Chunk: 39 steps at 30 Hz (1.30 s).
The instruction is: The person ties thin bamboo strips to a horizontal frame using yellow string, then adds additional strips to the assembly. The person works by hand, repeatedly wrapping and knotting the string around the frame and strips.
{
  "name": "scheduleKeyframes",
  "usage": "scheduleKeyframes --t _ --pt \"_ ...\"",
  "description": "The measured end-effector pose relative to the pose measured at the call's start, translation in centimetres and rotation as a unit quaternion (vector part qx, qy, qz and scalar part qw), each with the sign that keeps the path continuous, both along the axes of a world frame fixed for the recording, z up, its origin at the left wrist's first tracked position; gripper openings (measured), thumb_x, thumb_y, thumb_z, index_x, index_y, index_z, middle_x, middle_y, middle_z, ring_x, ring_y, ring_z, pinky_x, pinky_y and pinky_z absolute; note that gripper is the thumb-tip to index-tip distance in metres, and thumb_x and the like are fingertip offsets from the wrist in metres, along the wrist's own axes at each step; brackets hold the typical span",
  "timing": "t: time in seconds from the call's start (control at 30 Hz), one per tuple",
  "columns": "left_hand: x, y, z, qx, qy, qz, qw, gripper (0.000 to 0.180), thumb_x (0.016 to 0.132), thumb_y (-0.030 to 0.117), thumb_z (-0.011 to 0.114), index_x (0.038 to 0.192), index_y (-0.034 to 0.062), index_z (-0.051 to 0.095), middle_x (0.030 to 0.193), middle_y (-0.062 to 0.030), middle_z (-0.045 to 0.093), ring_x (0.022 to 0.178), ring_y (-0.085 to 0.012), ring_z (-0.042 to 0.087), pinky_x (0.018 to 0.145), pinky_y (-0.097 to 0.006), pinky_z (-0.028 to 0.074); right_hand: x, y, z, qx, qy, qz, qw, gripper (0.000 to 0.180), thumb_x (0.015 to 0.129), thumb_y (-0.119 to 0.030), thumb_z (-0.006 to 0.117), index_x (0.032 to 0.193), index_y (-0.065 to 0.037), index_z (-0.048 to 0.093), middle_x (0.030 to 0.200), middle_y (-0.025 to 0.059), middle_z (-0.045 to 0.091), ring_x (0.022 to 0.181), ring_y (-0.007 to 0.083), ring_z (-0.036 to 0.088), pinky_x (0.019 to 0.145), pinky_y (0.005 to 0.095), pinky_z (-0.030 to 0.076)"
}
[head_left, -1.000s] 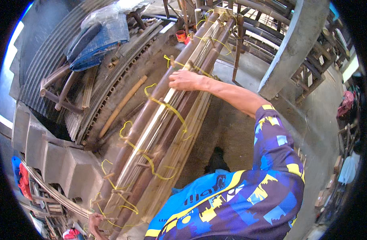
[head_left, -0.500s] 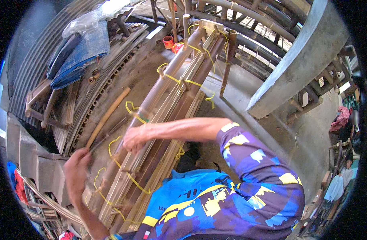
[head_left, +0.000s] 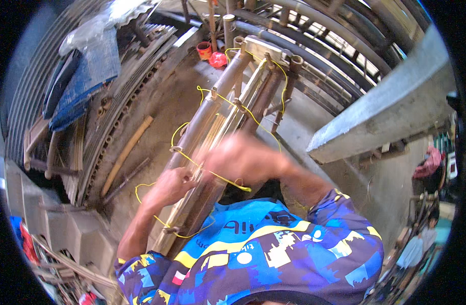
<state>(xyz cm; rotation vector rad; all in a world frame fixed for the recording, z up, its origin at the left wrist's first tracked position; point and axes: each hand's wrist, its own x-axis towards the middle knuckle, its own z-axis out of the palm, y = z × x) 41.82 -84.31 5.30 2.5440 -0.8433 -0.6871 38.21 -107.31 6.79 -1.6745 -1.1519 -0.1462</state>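
Note:
A long bamboo frame (head_left: 211,103) runs from my body toward the back, made of dark poles with pale bamboo strips (head_left: 225,124) lying lengthwise between them. Yellow cord (head_left: 261,125) crosses it at several places and loops over its sides. My left hand (head_left: 174,185) rests at the frame's left side with its fingers curled in; what they hold is hidden. Just right of it, my right hand (head_left: 243,158) hovers over the strips, smeared by motion, so its fingers cannot be read. A cord end (head_left: 238,187) lies just below it.
A concrete beam (head_left: 380,107) slants in from the upper right. Left of the frame, a loose bamboo pole (head_left: 126,155) lies on the floor near stacked bamboo and a blue tarp (head_left: 85,84). A red tin (head_left: 204,50) and a red bag (head_left: 218,59) stand behind.
My left hand has come in from the far left to the frame. My right hand has moved right and slightly up, off the frame's left pole. The view has shifted slightly.

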Motion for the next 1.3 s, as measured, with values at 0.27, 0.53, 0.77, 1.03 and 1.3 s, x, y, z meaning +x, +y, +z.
scheduleKeyframes --t 0.27,0.53,0.77,1.03,1.3 --pt "1.1 -13.8 -0.2 -0.063 -0.265 0.193 0.943 0.021 0.071 0.014 0.062 0.086 0.0009 0.057 0.08 -0.0166 0.059 0.077 -0.0321 0.058 0.067 -0.038 0.045 3.7 -10.0 -7.7 -0.243 0.051 -0.269 0.931 0.03 0.083 -0.026 0.051 0.069 0.001 0.05 0.064 0.0188 0.056 0.061 0.0359 0.055 0.057 0.0426 0.044" --pt "4.2 -18.5 -6.1 0.032 -0.231 0.273 0.933 0.009 0.068 0.01 0.054 0.069 0.0021 0.058 0.066 -0.0199 0.058 0.066 -0.035 0.059 0.059 -0.043 0.048 12.6 -7.3 -0.9 0.293 0.529 0.113 0.788 0.036 0.09 -0.024 0.039 0.058 -0.01 0.034 0.047 -0.0007 0.029 0.042 0.0107 0.027 0.047 0.0279 0.031" --pt "5.1 -17.2 -7.6 -0.033 -0.249 0.29 0.923 0.007 0.065 0.008 0.056 0.066 0.0024 0.059 0.065 -0.0219 0.057 0.063 -0.0352 0.059 0.058 -0.043 0.048 9.5 -9.2 -0.6 -0.161 0.227 0.073 0.958 0.03 0.088 -0.025 0.041 0.069 -0.003 0.052 0.056 0.0102 0.049 0.051 0.0244 0.047 0.051 0.0379 0.039" --pt "5.3 -16.6 -4.8 -0.024 -0.164 0.234 0.958 0.013 0.069 0.014 0.059 0.076 0.0033 0.061 0.074 -0.0189 0.059 0.07 -0.034 0.058 0.062 -0.042 0.047 5.8 -12.2 -8.2 -0.088 0.041 -0.015 0.995 0.029 0.081 -0.029 0.052 0.072 -0.002 0.052 0.065 0.0145 0.051 0.059 0.0326 0.05 0.059 0.0418 0.042" --pt "8.1 -26.5 -1.5 -0.012 -0.296 0.25 0.922 0.03 0.076 0.011 0.054 0.104 0.0013 0.051 0.105 -0.0172 0.051 0.097 -0.032 0.048 0.081 -0.039 0.043 11.4 -23.0 -8.1 -0.381 0.175 -0.394 0.818 0.035 0.083 -0.036 0.05 0.083 0.0 0.051 0.078 0.0188 0.058 0.077 0.0356 0.057 0.057 0.0439 0.041"
